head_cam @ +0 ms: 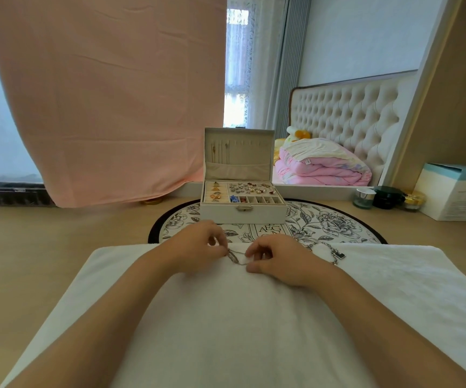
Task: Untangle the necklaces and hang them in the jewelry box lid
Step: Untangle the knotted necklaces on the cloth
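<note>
Head view: left hand and right hand pinch the necklace, knot blurred

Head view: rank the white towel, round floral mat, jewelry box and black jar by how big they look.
1. white towel, though it is nearest the camera.
2-3. round floral mat and jewelry box: too close to rank, as the mat is partly covered.
4. black jar.
</note>
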`<state>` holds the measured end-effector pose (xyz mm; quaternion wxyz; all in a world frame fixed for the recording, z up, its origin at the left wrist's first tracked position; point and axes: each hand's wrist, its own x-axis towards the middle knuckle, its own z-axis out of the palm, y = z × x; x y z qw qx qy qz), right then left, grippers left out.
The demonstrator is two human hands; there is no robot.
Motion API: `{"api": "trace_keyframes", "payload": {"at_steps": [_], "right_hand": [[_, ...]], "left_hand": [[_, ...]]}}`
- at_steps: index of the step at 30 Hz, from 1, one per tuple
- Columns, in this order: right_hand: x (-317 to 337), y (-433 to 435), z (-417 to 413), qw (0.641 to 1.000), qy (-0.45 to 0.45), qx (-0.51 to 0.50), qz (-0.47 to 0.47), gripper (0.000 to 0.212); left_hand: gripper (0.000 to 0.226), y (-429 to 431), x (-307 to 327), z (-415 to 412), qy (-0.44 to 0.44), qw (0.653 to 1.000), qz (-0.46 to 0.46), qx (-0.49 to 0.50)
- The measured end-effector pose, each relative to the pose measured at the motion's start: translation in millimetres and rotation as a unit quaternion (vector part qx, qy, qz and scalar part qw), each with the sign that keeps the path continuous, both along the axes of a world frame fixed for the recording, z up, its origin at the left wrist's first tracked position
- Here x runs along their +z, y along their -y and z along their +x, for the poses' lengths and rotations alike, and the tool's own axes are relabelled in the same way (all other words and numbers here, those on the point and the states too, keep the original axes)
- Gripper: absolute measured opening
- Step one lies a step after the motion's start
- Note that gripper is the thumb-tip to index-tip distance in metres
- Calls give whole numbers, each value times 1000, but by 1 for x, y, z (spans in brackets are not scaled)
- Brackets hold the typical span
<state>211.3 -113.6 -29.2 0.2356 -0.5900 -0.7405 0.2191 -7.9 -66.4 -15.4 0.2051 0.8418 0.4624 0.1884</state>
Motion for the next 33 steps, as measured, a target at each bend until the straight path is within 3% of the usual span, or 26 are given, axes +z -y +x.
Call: {"api": "trace_keyframes", "payload": {"at_steps": [3, 5, 7, 9, 13, 16, 18, 21, 22, 24, 26, 30, 33], "right_hand": [[0, -2, -4, 1000, -6, -10, 4, 4], [1, -4, -2, 998, -53, -29, -2, 10], [2, -4, 2, 992, -121, -42, -20, 14], [2, -3, 3, 990, -130, -42, -31, 14], [1, 1, -9, 1000, 25, -10, -6, 11], [2, 0, -15, 999, 32, -4, 3, 7], [3, -1, -14, 1000, -16, 1, -22, 9], [9, -3, -2, 971, -228, -47, -60, 14], [11, -4, 4, 961, -258, -80, -52, 14], [13, -8, 18, 973, -171, -157, -3, 14], [12, -9, 29, 972, -7, -235, 22, 12], [14, -4, 35, 922, 248, -293, -52, 24], [16, -3, 27, 885, 380, -267, -38, 39]], "left_hand": [[21, 6, 10, -2, 216, 970, -112, 22], [26, 8, 18, 2, 348, 915, -201, 44], [29, 8, 24, 4, 412, 868, -270, 64], [27, 5, 24, 1, 401, 873, -273, 55], [21, 1, 14, -10, 297, 939, -168, 42], [24, 0, 15, -11, 310, 934, -170, 49], [27, -2, 15, -14, 323, 927, -184, 49], [27, -6, 15, -19, 270, 947, -164, 53], [27, -8, 13, -20, 241, 957, -149, 54], [27, -11, 11, -22, 169, 976, -132, 45], [27, -11, 9, -25, 87, 985, -146, 18], [11, -1, 15, -27, -23, 977, -211, -28], [20, 3, 18, -25, -75, 974, -210, -26]]}}
